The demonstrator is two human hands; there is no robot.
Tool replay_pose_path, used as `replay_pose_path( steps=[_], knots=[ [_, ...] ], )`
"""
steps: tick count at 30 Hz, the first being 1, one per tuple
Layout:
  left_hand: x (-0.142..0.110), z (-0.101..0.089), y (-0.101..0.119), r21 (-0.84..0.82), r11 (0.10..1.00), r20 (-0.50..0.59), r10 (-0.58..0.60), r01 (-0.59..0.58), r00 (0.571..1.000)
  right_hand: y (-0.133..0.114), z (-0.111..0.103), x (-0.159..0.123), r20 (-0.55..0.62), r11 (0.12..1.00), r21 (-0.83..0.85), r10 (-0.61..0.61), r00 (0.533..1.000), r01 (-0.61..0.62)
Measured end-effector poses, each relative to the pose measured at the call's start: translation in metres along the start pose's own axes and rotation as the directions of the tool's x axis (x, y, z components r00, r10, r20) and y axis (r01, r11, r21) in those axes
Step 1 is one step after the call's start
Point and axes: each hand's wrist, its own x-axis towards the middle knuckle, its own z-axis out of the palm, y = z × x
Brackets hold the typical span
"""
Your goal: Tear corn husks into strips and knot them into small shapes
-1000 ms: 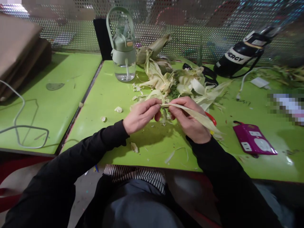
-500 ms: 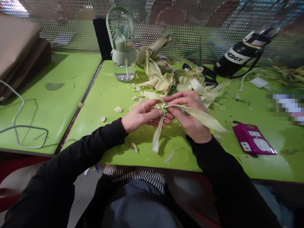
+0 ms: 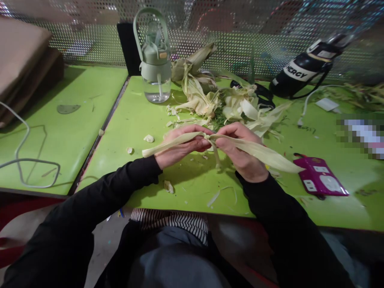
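Both black-sleeved forearms [image 3: 120, 190] angle inward over the surface [image 3: 186, 202], bringing the hands nearly together. The left hand [image 3: 183, 150] and right hand [image 3: 241, 160], fingers curled, pinch a knotted pale husk strip [image 3: 264, 155]. Its knot [image 3: 207, 137] sits between them; one end crosses the left hand, another extends beyond the right, and a shorter piece hangs below.

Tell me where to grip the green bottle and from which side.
Probably best by the top of its handle, from above: the bottle stands upright and the loop arches over its lid. The right side looks worse, since piled husks lie there.
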Motion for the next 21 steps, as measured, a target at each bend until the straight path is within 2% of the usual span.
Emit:
replay_pose_path(
  steps=[3, 6, 11, 16, 21],
  knots=[
    [0.001, -0.001, -0.004, 0.017, 1.0, -0.04, 0.022, -0.021, 0.999, -0.003, 0.0, 0.0, 0.044, 0.998, -0.056, 0.016, 0.999, -0.014],
    [0.003, -0.003, -0.007, 0.012, 1.0, -0.031, -0.014, 0.015, 0.999, -0.006, 0.0, 0.001, 0.083, 0.991, -0.132, 0.017, 0.996, -0.006],
    [0.004, -0.004, -0.005, 0.009, 0.999, 0.004, -0.04, 0.04, 0.999, -0.01, -0.001, 0.001, 0.126, 0.996, -0.082, 0.049, 0.991, -0.039],
    [0.002, -0.003, 0.004, 0.067, 0.993, -0.002, -0.093, 0.093, 0.996, -0.017, -0.007, 0.001, 0.272, 0.985, -0.058, 0.172, 0.947, -0.162],
    [0.001, 0.0, 0.003, 0.084, 0.991, 0.049, -0.104, 0.1, 0.993, -0.013, -0.014, 0.004, 0.375, 0.994, -0.038, 0.105, 0.921, -0.098]
  ],
)
